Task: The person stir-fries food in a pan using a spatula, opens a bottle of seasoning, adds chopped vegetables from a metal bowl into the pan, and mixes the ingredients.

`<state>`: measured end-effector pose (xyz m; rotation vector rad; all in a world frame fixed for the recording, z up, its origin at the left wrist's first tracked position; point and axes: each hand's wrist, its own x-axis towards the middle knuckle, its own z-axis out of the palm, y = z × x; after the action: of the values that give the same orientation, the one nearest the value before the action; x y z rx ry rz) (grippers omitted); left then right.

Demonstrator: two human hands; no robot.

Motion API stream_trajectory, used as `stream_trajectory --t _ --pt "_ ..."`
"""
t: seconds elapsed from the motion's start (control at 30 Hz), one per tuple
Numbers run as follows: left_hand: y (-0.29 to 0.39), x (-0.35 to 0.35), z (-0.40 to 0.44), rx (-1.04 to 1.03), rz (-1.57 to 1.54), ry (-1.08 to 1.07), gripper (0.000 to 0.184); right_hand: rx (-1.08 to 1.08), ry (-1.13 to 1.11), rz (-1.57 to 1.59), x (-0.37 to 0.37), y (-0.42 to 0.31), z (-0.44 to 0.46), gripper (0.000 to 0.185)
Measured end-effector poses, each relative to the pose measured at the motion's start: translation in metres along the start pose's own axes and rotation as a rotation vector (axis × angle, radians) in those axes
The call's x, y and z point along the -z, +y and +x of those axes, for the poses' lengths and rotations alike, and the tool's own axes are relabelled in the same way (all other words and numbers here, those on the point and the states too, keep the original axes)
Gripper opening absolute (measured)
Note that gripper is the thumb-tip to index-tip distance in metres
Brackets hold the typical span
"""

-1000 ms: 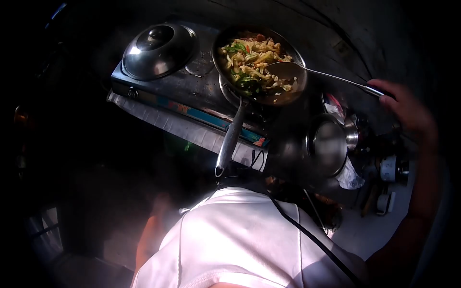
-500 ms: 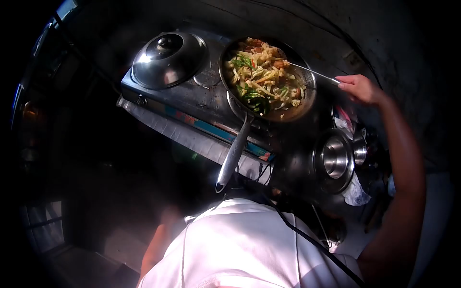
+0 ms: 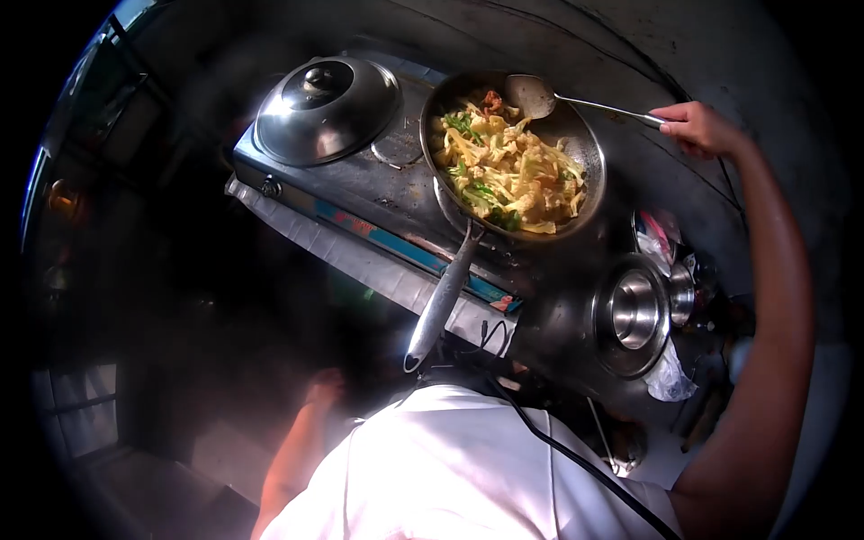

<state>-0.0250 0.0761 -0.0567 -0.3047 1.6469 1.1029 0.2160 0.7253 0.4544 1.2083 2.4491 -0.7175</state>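
My right hand point(image 3: 700, 129) is closed round the handle of a metal spatula point(image 3: 533, 94). The spatula's broad blade is at the far rim of a frying pan point(image 3: 589, 148), over the food. In the pan lies a heap of cauliflower pieces point(image 3: 522, 171) with green stalks and a reddish bit near the back. The pan's long metal handle point(image 3: 441, 297) points towards my body, and no hand is on it. Down at my side hangs my left hand point(image 3: 326, 387), dim and hazy, away from the pan; its fingers cannot be made out.
A gas stove point(image 3: 396, 193) carries the pan on its right. On its left side rests a domed steel lid point(image 3: 333, 112) with a black knob. Steel bowls point(image 3: 634, 309) and a plastic bag point(image 3: 669, 373) stand to the right. A black cable point(image 3: 576, 454) runs across my shirt.
The spatula has risen from within the food to the pan's far rim, its blade now showing. The food has shifted, with more cauliflower on top. My left hand has come more into view.
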Motion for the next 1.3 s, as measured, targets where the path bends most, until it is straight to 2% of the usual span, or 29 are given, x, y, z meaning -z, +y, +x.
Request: stream_trajectory --t 0.07,0.1,0.13,0.23,0.3,0.33,0.4,0.47,0.53,0.57,0.63,0.67,0.73,0.8,0.87,0.93,1.0,1.07,1.1,1.13,1.17,1.23,1.3 --pt "0.006 -0.006 -0.017 -0.009 0.208 0.035 0.028 0.015 -0.023 0.042 -0.004 -0.005 0.031 0.042" --pt "0.004 -0.005 -0.022 -0.006 0.215 0.042 0.028 0.031 -0.084 0.116 -0.002 -0.005 0.042 0.044" --pt "0.001 -0.003 -0.027 0.007 0.237 0.066 0.028 0.137 -0.053 0.026 -0.006 -0.018 0.041 0.045" --pt "-0.023 0.018 -0.022 0.001 0.312 0.076 0.027 0.185 -0.075 -0.079 -0.012 -0.039 0.018 0.049" --pt "-0.059 0.05 0.001 -0.018 0.365 0.057 0.027 0.496 0.046 -0.249 -0.022 -0.032 0.004 0.05" --pt "-0.081 0.073 0.017 -0.394 0.604 -0.041 0.025 0.49 0.047 -0.251 -0.027 -0.035 -0.011 0.05" --pt "-0.09 0.084 0.025 -0.778 0.83 -0.156 0.023 0.375 0.128 -0.261 -0.038 -0.043 -0.049 0.049" --pt "-0.077 0.084 0.034 -0.875 1.063 -0.048 0.018 0.405 0.188 -0.367 -0.052 -0.04 -0.083 0.05" --pt "-0.068 0.086 0.05 -0.981 1.191 0.055 0.015 0.287 0.259 -0.439 -0.065 -0.042 -0.118 0.053" --pt "-0.072 0.102 0.093 -0.859 1.105 -0.04 0.015 0.276 0.262 -0.444 -0.072 -0.039 -0.132 0.053" --pt "-0.062 0.103 0.119 -0.827 0.917 -0.111 0.017 0.291 0.359 -0.431 -0.092 -0.031 -0.156 0.054" --pt "-0.057 0.103 0.131 -0.81 0.824 -0.144 0.018 0.23 0.395 -0.447 -0.101 -0.034 -0.168 0.053" --pt "-0.042 0.095 0.147 -0.7 0.75 -0.124 0.02 0.092 0.393 -0.434 -0.106 -0.046 -0.192 0.051" --pt "-0.032 0.089 0.16 -0.661 0.683 -0.131 0.02 0.107 0.397 -0.365 -0.1 -0.055 -0.216 0.05" --pt "-0.02 0.081 0.153 -0.686 0.651 -0.216 0.019 0.123 0.399 -0.29 -0.094 -0.07 -0.238 0.049" --pt "-0.011 0.072 0.14 -0.63 0.632 -0.254 0.017 -0.077 0.307 0.022 -0.093 -0.087 -0.252 0.048" --pt "0.008 0.053 0.106 -0.568 0.628 -0.266 0.016 -0.034 0.262 0.003 -0.097 -0.094 -0.247 0.049" --pt "0.047 0.019 0.037 -0.101 0.578 -0.07 0.016 -0.056 0.097 0.061 -0.111 -0.101 -0.225 0.05" --pt "0.034 0.027 0.045 -0.14 0.577 -0.075 0.016 0.022 0.11 -0.01 -0.119 -0.095 -0.21 0.048" --pt "0.008 0.047 0.071 -0.263 0.641 -0.115 0.016 0.1 0.125 -0.08 -0.13 -0.085 -0.194 0.047" --pt "-0.023 0.076 0.113 -0.49 0.756 -0.167 0.016 0.099 0.131 -0.075 -0.142 -0.077 -0.18 0.047" --pt "-0.052 0.1 0.145 -0.695 0.883 -0.204 0.016 0.238 0.323 -0.217 -0.157 -0.069 -0.159 0.04" --pt "-0.05 0.105 0.142 -0.689 0.848 -0.22 0.018 0.188 0.344 -0.29 -0.15 -0.08 -0.16 0.041"
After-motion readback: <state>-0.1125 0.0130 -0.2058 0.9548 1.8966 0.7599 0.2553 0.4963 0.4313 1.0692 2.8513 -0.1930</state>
